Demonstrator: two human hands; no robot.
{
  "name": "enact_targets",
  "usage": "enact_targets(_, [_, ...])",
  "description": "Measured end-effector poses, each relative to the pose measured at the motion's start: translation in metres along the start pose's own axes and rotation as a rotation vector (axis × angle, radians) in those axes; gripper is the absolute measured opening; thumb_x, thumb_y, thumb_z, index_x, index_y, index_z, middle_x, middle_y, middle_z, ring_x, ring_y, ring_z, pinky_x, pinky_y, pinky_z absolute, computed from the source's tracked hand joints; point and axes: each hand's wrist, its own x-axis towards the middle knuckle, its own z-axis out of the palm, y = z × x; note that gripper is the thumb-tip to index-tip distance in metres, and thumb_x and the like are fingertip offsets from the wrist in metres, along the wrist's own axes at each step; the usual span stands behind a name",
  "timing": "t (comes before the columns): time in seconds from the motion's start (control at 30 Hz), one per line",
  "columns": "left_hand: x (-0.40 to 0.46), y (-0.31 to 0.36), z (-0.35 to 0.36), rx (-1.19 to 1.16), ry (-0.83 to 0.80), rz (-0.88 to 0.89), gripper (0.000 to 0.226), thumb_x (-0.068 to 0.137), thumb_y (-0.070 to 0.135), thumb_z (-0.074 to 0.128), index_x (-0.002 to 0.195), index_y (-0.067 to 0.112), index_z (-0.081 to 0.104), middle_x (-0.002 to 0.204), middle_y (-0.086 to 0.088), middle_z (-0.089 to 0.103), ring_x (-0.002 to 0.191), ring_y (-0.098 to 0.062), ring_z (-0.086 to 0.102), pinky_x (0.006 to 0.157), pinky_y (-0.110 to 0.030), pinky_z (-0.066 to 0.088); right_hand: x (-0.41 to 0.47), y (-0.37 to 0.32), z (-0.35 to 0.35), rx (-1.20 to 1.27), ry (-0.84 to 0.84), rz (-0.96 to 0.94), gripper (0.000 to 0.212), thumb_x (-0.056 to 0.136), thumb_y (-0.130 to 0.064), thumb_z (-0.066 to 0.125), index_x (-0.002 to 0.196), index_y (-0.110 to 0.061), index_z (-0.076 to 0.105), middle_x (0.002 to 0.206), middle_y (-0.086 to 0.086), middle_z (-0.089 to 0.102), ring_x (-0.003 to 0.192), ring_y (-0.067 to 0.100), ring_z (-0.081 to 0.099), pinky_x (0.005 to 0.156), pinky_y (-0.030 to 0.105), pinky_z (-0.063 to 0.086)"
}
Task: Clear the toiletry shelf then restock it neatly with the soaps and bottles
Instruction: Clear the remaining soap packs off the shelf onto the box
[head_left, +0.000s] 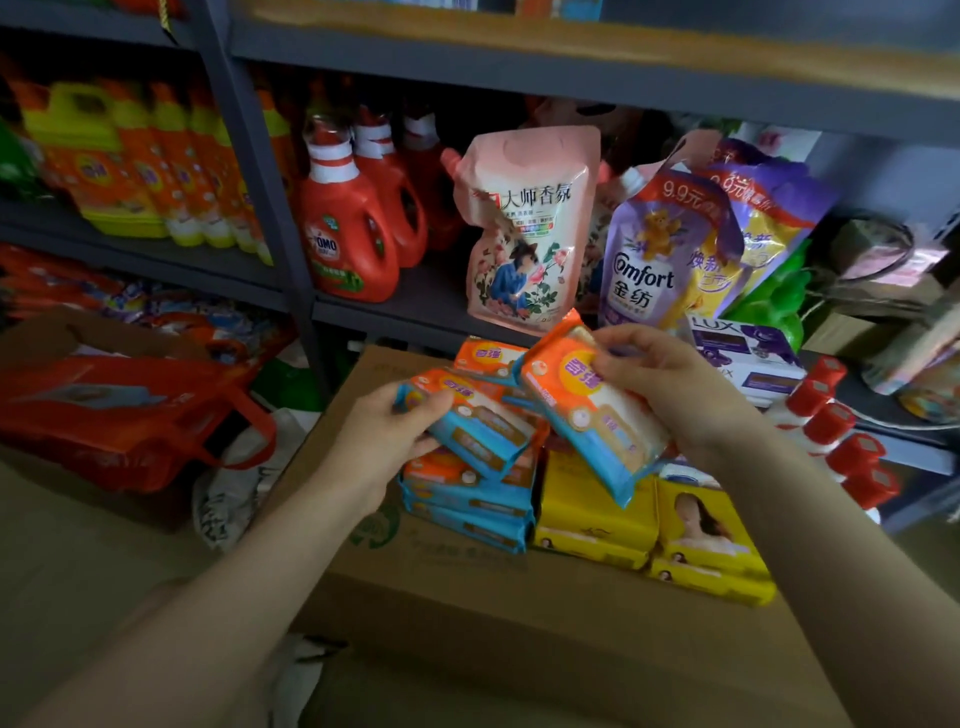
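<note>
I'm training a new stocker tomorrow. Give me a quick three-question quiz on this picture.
1. True or false: the left hand has a grip on an orange-and-blue soap pack.
2. What do the yellow packs rest on? A) the floor B) a cardboard box C) a shelf
3. Fill in: the right hand holds a tilted ___ pack.

Key: 1 true; 2 B; 3 soap.
</note>
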Motion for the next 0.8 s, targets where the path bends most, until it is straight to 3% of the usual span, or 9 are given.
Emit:
enact_targets(0.1, [0.012, 0.000, -0.019, 0.560, -0.049, 0.232, 0.030, 0.073, 0.049, 0.068, 0.090, 0.025, 0.064, 0.091, 0.009, 0.068, 0.083, -0.008, 0.065, 0.066, -0.023, 0.053, 0.020, -0.003, 0.003, -0.023, -0.001, 0.078, 0.010, 0.089, -0.010, 0.058, 0.092, -0.019, 0.060, 0.070, -0.001, 0.068, 0.052, 0.010, 0.064, 0.048, 0.020, 0.052])
enact_targets(0.2, [0.022, 0.002, -0.033, 0.859, -0.207, 0.255, 0.067, 0.056, 0.069, 0.071, 0.106, 0.026, 0.058, 0.102, 0.011, 0.062, 0.093, -0.010, 0.060, 0.079, -0.033, 0.052, 0.039, -0.002, 0.007, -0.075, -0.018, 0.120, 0.008, 0.089, -0.011, 0.058, 0.094, -0.017, 0.061, 0.070, 0.002, 0.070, 0.054, 0.012, 0.065, 0.050, 0.022, 0.054])
enact_targets(0.27, [0.026, 0.005, -0.036, 0.958, -0.313, 0.246, 0.096, 0.056, 0.062, 0.075, 0.138, 0.037, 0.031, 0.119, 0.015, 0.051, 0.106, -0.008, 0.053, 0.088, -0.033, 0.048, 0.050, 0.000, 0.012, -0.099, -0.050, 0.138, 0.008, 0.089, -0.009, 0.057, 0.094, -0.015, 0.060, 0.070, 0.004, 0.068, 0.052, 0.011, 0.064, 0.049, 0.021, 0.053])
enact_targets(0.3, [0.028, 0.006, -0.036, 1.045, -0.356, 0.290, 0.105, 0.059, 0.059, 0.076, 0.143, 0.043, 0.015, 0.124, 0.015, 0.048, 0.110, -0.009, 0.051, 0.090, -0.033, 0.047, 0.056, 0.000, 0.015, -0.129, -0.066, 0.142, 0.008, 0.090, -0.009, 0.057, 0.094, -0.015, 0.060, 0.072, 0.005, 0.067, 0.051, 0.010, 0.063, 0.049, 0.020, 0.052])
enact_targets(0.33, [0.030, 0.007, -0.036, 1.155, -0.371, 0.364, 0.106, 0.061, 0.059, 0.075, 0.143, 0.047, 0.009, 0.127, 0.012, 0.049, 0.111, -0.011, 0.051, 0.089, -0.033, 0.047, 0.062, 0.001, 0.018, -0.171, -0.076, 0.140, 0.008, 0.090, -0.009, 0.057, 0.095, -0.014, 0.060, 0.075, 0.006, 0.065, 0.052, 0.010, 0.062, 0.051, 0.019, 0.052])
enact_targets(0.43, [0.030, 0.015, -0.029, 1.431, -0.277, 0.538, 0.097, 0.064, 0.073, 0.061, 0.142, 0.042, 0.013, 0.119, 0.007, 0.058, 0.103, -0.015, 0.058, 0.075, -0.026, 0.046, 0.083, 0.004, 0.024, -0.292, -0.071, 0.131, 0.010, 0.090, -0.011, 0.057, 0.099, -0.014, 0.061, 0.086, 0.009, 0.063, 0.067, 0.016, 0.060, 0.067, 0.028, 0.052])
enact_targets(0.57, [0.028, 0.016, -0.011, 1.506, -0.274, 0.529, 0.097, 0.063, 0.079, 0.055, 0.137, 0.032, 0.014, 0.101, 0.008, 0.060, 0.085, -0.014, 0.062, 0.059, -0.023, 0.042, 0.112, 0.007, 0.027, -0.524, -0.060, 0.085, 0.015, 0.091, -0.018, 0.059, 0.105, -0.017, 0.062, 0.098, 0.007, 0.063, 0.084, 0.018, 0.057, 0.086, 0.036, 0.048])
enact_targets(0.67, [0.031, 0.018, -0.010, 1.483, -0.285, 0.557, 0.092, 0.063, 0.079, 0.056, 0.132, 0.030, 0.018, 0.101, 0.010, 0.059, 0.084, -0.012, 0.061, 0.058, -0.022, 0.039, 0.124, 0.009, 0.032, -0.620, -0.182, 0.112, 0.021, 0.092, -0.019, 0.057, 0.112, -0.015, 0.063, 0.094, -0.003, 0.061, 0.088, 0.012, 0.056, 0.084, 0.026, 0.045])
enact_targets(0.8, [0.040, 0.018, -0.022, 1.424, -0.373, 0.639, 0.090, 0.067, 0.077, 0.055, 0.135, 0.037, 0.013, 0.111, 0.011, 0.059, 0.090, -0.009, 0.060, 0.063, -0.020, 0.043, 0.128, 0.013, 0.042, -0.781, -0.309, 0.092, 0.016, 0.094, -0.021, 0.053, 0.107, -0.023, 0.062, 0.102, -0.006, 0.061, 0.097, 0.011, 0.056, 0.091, 0.026, 0.043])
